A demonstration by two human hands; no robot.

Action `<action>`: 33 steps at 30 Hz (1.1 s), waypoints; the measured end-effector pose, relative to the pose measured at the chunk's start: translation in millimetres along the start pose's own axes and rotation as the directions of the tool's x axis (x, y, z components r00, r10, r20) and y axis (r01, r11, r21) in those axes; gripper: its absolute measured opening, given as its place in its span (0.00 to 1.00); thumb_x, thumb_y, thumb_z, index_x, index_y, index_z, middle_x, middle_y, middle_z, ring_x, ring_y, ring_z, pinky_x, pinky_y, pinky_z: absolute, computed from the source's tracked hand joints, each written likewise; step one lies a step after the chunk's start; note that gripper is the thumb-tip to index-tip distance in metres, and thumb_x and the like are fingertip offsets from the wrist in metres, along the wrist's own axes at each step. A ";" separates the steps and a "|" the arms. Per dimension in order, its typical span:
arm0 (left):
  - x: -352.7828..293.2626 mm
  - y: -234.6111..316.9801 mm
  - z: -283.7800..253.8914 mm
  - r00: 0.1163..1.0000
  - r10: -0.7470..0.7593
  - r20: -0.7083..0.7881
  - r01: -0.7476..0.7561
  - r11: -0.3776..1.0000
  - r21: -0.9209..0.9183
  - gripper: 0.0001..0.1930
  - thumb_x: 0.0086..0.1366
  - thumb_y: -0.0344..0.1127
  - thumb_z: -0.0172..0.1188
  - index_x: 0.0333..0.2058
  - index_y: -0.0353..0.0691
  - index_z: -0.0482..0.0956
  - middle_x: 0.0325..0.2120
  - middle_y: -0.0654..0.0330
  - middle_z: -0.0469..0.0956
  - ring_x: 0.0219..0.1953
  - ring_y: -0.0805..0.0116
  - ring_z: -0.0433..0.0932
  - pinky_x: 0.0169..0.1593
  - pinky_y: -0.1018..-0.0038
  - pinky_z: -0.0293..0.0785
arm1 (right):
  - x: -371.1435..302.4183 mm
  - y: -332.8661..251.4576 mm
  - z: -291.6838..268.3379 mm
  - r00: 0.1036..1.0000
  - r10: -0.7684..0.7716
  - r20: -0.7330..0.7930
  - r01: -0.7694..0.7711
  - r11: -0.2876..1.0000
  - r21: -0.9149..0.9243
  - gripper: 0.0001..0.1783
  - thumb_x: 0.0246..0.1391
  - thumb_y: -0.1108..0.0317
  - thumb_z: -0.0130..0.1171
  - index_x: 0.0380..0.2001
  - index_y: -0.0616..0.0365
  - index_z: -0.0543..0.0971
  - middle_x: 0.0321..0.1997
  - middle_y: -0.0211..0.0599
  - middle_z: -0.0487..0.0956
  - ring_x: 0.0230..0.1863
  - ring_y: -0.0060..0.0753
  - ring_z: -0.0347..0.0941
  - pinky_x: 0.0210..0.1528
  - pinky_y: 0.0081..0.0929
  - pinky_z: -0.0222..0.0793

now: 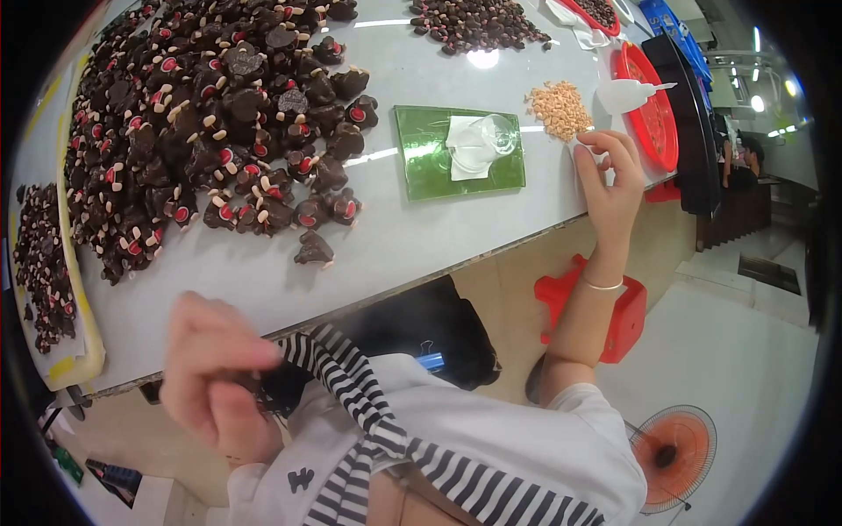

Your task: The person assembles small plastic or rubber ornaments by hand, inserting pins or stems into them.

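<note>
My left hand (213, 373) is raised in front of the table's near edge, blurred, its fingers curled in. A dark patch shows between thumb and fingers, but what it is I cannot make out. My right hand (614, 180) is at the near edge of a small heap of beige pieces (558, 107), thumb and forefinger tips drawn together; any piece between them is too small to tell. Left of the heap lies a green slab (421, 182) bearing white paper (467, 162) and a clear round dish (502, 133). A large pile of dark brown figures (237, 114) with red and beige parts covers the left side.
One brown figure (313, 249) sits apart near the front edge. More dark pieces (478, 24) lie at the back. A white squeeze bottle (624, 95) and red tray (651, 131) stand at right. Below are a red stool (624, 324) and an orange fan (671, 456).
</note>
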State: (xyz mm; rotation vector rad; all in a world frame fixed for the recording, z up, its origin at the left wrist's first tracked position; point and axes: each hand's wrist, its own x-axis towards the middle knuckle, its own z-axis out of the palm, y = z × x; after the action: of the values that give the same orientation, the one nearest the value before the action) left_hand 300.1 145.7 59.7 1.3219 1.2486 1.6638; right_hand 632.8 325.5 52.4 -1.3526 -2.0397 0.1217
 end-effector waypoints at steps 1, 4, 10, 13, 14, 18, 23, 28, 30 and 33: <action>1.0 1.0 1.8 0.996 -0.006 0.085 0.011 0.998 -0.062 0.18 0.63 0.47 0.50 0.31 0.35 0.76 0.23 0.58 0.68 0.22 0.76 0.63 0.25 0.81 0.56 | 2.0 0.5 1.2 1.000 -0.002 0.002 0.002 1.000 0.001 0.07 0.41 0.76 0.60 0.29 0.59 0.78 0.31 0.30 0.74 0.29 0.20 0.66 0.25 0.17 0.57; -2.9 -4.6 12.5 0.984 -0.084 0.157 0.114 0.974 -0.196 0.16 0.63 0.44 0.51 0.32 0.34 0.76 0.21 0.60 0.69 0.19 0.76 0.62 0.23 0.80 0.56 | 2.3 3.1 2.2 0.999 -0.042 0.015 0.042 0.999 -0.017 0.06 0.42 0.76 0.60 0.28 0.59 0.78 0.31 0.30 0.74 0.28 0.19 0.66 0.24 0.17 0.56; -6.0 -8.8 22.0 0.984 -0.096 0.147 0.130 0.961 -0.244 0.14 0.62 0.40 0.52 0.31 0.32 0.76 0.19 0.61 0.70 0.18 0.76 0.61 0.22 0.80 0.55 | 1.2 -0.7 0.6 0.998 -0.045 0.049 0.047 0.998 -0.040 0.05 0.44 0.76 0.60 0.28 0.60 0.78 0.30 0.30 0.73 0.27 0.19 0.66 0.22 0.16 0.55; -7.4 -8.3 23.2 0.984 -0.109 0.140 0.144 0.953 -0.267 0.14 0.61 0.39 0.52 0.31 0.31 0.77 0.18 0.61 0.70 0.18 0.76 0.61 0.22 0.80 0.55 | 1.8 -3.6 -0.2 0.997 -0.019 0.079 0.020 1.000 -0.003 0.04 0.44 0.76 0.59 0.28 0.62 0.77 0.29 0.30 0.73 0.28 0.20 0.66 0.23 0.16 0.57; -7.8 -8.6 23.6 0.984 -0.111 0.141 0.147 0.949 -0.278 0.13 0.61 0.38 0.52 0.30 0.31 0.77 0.18 0.61 0.70 0.17 0.76 0.61 0.21 0.80 0.55 | 2.5 -5.7 0.0 0.995 -0.016 0.098 0.016 1.000 0.006 0.04 0.45 0.77 0.59 0.27 0.63 0.77 0.29 0.31 0.73 0.28 0.20 0.66 0.23 0.16 0.57; -8.4 -7.2 27.3 0.979 -0.112 0.168 0.156 0.946 -0.284 0.13 0.60 0.36 0.52 0.31 0.30 0.78 0.19 0.59 0.71 0.17 0.76 0.62 0.21 0.80 0.56 | 0.3 -6.3 2.5 0.990 -0.057 0.126 0.058 0.998 -0.006 0.04 0.45 0.78 0.57 0.28 0.64 0.75 0.29 0.32 0.73 0.28 0.23 0.67 0.27 0.18 0.60; -5.1 -5.9 29.4 0.933 -0.103 0.346 0.218 0.924 -0.313 0.11 0.57 0.34 0.54 0.33 0.32 0.78 0.22 0.58 0.73 0.19 0.74 0.66 0.23 0.80 0.61 | -9.4 -28.3 1.2 0.993 -0.104 0.049 0.099 0.991 0.091 0.04 0.44 0.80 0.54 0.27 0.65 0.73 0.29 0.34 0.71 0.28 0.27 0.66 0.29 0.21 0.60; 1.8 -5.0 47.7 0.852 -0.218 0.475 0.362 0.902 -0.234 0.15 0.52 0.40 0.58 0.29 0.32 0.75 0.22 0.61 0.70 0.20 0.78 0.60 0.22 0.82 0.54 | -33.9 -108.4 -0.1 0.949 -0.314 -0.018 0.285 0.834 0.473 0.08 0.34 0.80 0.58 0.23 0.58 0.73 0.27 0.32 0.70 0.25 0.33 0.65 0.29 0.23 0.58; 8.0 -8.6 49.4 0.823 -0.167 0.542 0.319 0.927 -0.198 0.07 0.52 0.28 0.61 0.31 0.37 0.75 0.23 0.63 0.70 0.20 0.77 0.65 0.22 0.83 0.61 | -36.7 -126.6 5.0 0.872 -0.482 0.088 0.339 0.723 0.602 0.11 0.31 0.77 0.62 0.23 0.56 0.75 0.27 0.31 0.70 0.25 0.32 0.65 0.27 0.23 0.57; 6.5 -7.5 54.1 0.818 -0.208 0.537 0.345 0.923 -0.168 0.05 0.54 0.28 0.59 0.30 0.37 0.75 0.22 0.64 0.69 0.21 0.78 0.65 0.22 0.83 0.60 | -41.7 -136.0 18.5 0.855 -0.508 0.101 0.343 0.702 0.625 0.07 0.37 0.70 0.65 0.21 0.52 0.76 0.27 0.28 0.69 0.24 0.25 0.63 0.23 0.22 0.51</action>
State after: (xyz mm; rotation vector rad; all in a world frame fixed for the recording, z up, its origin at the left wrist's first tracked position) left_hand 349.9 168.8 56.5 1.2356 0.8233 1.1165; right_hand 525.4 233.4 76.0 -0.4626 -2.2191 0.7028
